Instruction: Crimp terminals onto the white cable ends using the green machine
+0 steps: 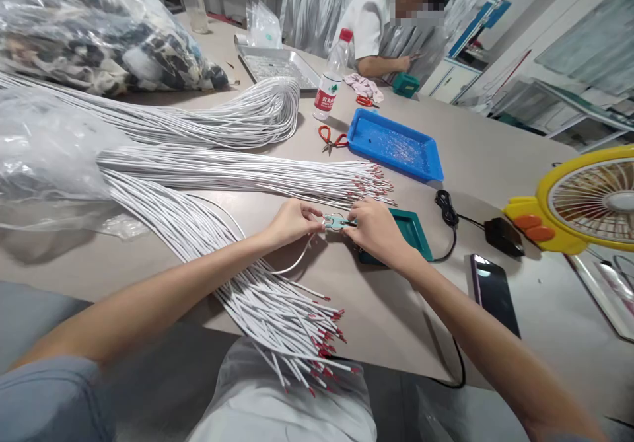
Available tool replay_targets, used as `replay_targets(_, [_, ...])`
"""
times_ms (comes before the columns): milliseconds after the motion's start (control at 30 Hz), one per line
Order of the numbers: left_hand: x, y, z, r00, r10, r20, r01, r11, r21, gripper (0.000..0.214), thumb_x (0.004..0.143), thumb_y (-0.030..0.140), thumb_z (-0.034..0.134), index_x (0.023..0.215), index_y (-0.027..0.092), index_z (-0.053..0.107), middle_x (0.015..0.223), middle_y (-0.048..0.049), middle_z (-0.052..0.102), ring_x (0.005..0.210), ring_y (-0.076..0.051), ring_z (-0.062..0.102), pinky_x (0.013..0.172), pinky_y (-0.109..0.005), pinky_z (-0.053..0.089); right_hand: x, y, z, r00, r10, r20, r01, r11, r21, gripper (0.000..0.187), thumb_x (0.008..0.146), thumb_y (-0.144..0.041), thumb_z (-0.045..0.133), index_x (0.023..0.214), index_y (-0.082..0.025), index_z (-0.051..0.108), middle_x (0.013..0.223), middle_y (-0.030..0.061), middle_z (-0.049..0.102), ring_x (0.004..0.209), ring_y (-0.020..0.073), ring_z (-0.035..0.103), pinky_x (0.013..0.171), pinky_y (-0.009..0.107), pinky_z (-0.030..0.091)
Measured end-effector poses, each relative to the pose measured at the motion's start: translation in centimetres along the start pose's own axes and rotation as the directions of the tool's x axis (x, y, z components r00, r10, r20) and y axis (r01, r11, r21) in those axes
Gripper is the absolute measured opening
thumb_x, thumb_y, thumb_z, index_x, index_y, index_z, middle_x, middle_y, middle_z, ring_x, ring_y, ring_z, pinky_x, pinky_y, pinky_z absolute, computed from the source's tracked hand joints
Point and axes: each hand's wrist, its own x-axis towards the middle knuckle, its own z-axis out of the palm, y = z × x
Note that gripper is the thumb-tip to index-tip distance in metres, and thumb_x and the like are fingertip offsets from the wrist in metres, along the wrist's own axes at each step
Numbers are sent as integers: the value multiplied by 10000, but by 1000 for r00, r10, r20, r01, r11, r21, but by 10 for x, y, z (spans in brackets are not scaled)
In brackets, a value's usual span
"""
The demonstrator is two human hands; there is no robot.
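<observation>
My left hand point(293, 222) is closed in a pinch on the end of a white cable point(300, 257), which curves down and back toward the near bundle. Close to its fingertips lies the front of a small pale-green hand tool point(336, 222); its exact kind does not show. My right hand point(375, 227) is closed around the tool's other end, with the fingers partly hiding it. Below both hands, a bundle of white cables point(277, 310) with red tips hangs over the table edge. Just beyond them lies a second red-tipped bundle point(257, 170). A dark green tray-like box point(415, 234) sits under my right hand.
Farther back are a looped cable bundle point(267, 108), orange-handled snips point(331, 139), a blue tray point(396, 145), a water bottle point(329, 85) and a metal tray point(282, 65). A phone point(494, 294) and yellow fan point(549, 191) stand right. A co-worker point(369, 26) sits opposite.
</observation>
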Motion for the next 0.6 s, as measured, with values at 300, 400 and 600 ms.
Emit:
replay_targets(300, [1,-1,0,999,-29,16,29,1000,-1,186,656,101,670,836,72,636,543,-44,663,424,-132,596,434,-214,486,-2,9,1,999,7,46,-11,996,88,253,800,-391,597,802,-150,673,868,84,655,903,237,517,783,344,317])
replay_targets(400, [0,-2,-1,999,-20,27,19,1000,11,176,661,90,655,835,83,633,533,-30,655,423,-124,593,443,-204,479,-5,16,4,998,66,10,-67,988,136,304,911,-380,426,925,-175,649,999,85,647,983,237,515,841,365,313])
replay_targets(600, [2,-4,-2,1000,5,8,-5,1000,2,188,660,115,678,841,77,642,529,-28,647,443,-108,586,472,-190,462,-6,24,3,991,128,-39,-123,985,123,307,939,-297,352,978,-172,629,997,102,640,962,252,525,788,361,373])
